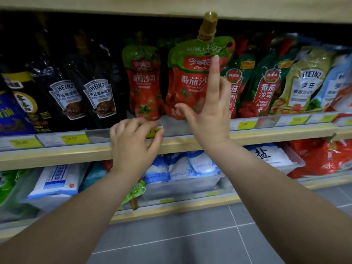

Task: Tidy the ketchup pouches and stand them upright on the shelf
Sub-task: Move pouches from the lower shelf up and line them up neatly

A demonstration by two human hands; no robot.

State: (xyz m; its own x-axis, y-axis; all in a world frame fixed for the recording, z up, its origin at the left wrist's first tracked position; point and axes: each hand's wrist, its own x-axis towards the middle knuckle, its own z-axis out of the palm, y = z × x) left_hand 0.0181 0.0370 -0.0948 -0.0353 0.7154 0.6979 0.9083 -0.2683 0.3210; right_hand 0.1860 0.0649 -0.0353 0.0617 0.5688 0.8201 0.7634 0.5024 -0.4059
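Two red ketchup pouches with green tops stand upright on the middle shelf [190,143]. The front pouch [192,80] has a gold spout cap and reaches the shelf above. My right hand [207,113] rests against its right side, index finger straight up along its face and thumb across its lower front. The second pouch [145,82] stands to its left, a little further back. My left hand [133,141] hovers at the shelf's front edge below that pouch, fingers loosely curled over a price tag, holding nothing.
Black Heinz pepper sauce pouches [99,96] stand to the left. Other tomato ketchup pouches [264,90] and Heinz salad dressing pouches [306,80] lean on the right. Salt bags [190,164] fill the lower shelf, where a green-topped pouch [134,191] lies. Grey floor tiles lie below.
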